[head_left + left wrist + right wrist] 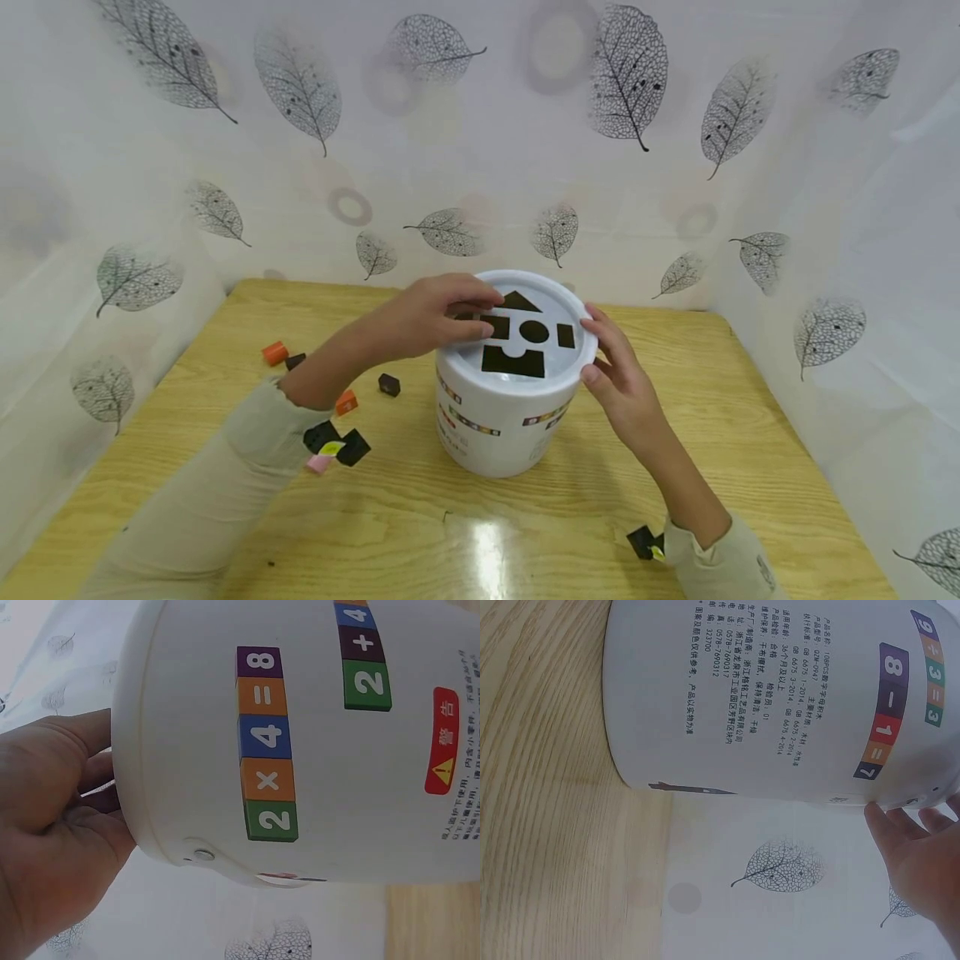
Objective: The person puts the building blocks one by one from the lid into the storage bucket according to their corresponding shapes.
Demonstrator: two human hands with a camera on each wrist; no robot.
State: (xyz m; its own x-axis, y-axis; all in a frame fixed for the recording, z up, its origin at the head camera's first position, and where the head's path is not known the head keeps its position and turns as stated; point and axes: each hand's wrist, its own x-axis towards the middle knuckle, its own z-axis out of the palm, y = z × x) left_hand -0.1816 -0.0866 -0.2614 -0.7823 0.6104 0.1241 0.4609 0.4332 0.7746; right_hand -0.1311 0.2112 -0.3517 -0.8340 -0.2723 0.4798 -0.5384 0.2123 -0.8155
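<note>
A white bucket (498, 429) stands upright on the wooden table, printed with coloured sums such as the number strip (268, 742). Its lid (558, 367) has several dark shaped cutouts. My left hand (431, 315) reaches over the lid from the left, thumb and fingers spread apart over the cutouts; no block shows between them. At the right side of the rim, my right hand (622, 387) holds the bucket, fingertips on the lid's edge and thumb lower against the side. From the right wrist view, the right hand (922, 855) is at the bucket's upper edge.
Left of the bucket lie an orange block (275, 353), a dark block (389, 384), another orange block (346, 403) and a pink block (318, 463), partly behind the left wrist camera (337, 443). A leaf-patterned curtain (480, 167) surrounds the table (675, 467) at the back and sides.
</note>
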